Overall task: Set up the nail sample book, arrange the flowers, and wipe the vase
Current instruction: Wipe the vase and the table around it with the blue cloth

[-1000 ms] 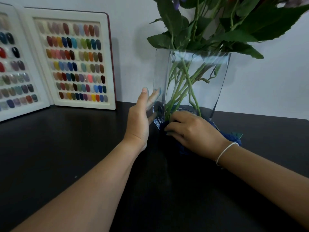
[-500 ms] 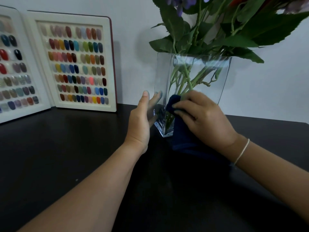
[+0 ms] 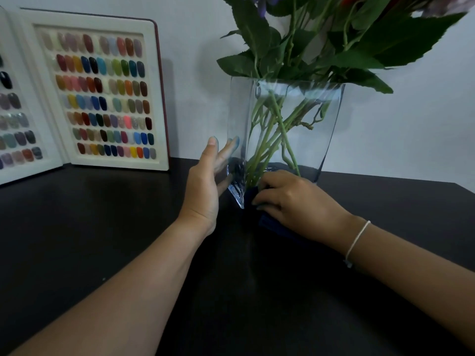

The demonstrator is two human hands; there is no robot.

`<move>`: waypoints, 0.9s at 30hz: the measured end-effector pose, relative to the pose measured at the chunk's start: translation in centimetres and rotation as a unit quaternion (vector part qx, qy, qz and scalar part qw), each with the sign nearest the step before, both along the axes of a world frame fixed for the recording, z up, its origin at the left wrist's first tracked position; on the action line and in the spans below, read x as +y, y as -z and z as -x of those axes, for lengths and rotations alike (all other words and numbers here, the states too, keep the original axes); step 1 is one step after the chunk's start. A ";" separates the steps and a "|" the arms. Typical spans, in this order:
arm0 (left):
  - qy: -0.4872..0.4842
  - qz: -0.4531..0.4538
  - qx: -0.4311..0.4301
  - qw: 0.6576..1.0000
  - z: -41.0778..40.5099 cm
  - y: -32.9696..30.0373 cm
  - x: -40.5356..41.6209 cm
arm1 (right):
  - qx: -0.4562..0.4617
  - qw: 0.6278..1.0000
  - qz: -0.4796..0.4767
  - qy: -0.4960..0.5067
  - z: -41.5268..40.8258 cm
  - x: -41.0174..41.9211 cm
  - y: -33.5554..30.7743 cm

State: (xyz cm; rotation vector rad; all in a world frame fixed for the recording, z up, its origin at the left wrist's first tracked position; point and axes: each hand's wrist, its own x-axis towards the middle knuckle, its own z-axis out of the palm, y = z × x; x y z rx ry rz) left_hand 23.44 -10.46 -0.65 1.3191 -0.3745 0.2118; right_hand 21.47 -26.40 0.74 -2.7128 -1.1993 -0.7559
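Scene: A person's two bare forearms reach across a dark table toward a clear glass vase standing near a pale wall.
Left hand: The left hand rests flat against the vase's left side, fingers straight and slightly spread, steadying the glass.
Right hand: The right hand (a thin white bracelet at the wrist) curls its fingers over a dark blue cloth, pressing it to the lower front of the vase at table level.
Flowers: Green stems cross inside the vase; the flowers spread broad leaves above the rim, with purple petals at the top edge.
Nail sample book: The nail sample book stands open against the wall at left, well apart from the vase, rows of coloured tips facing out.
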 end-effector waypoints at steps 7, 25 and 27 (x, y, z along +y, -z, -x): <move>-0.005 0.005 0.006 1.000 0.2 -0.2 -0.2 | 0.041 0.995 -0.037 0.081 0.0 -3.6 -0.1; -0.012 0.014 0.012 1.000 0.3 -0.4 -0.2 | 0.187 0.933 0.046 0.305 2.0 -7.3 0.5; -0.011 0.015 0.014 1.000 0.4 -0.4 -0.2 | 0.184 0.934 0.037 0.305 1.9 -7.6 0.4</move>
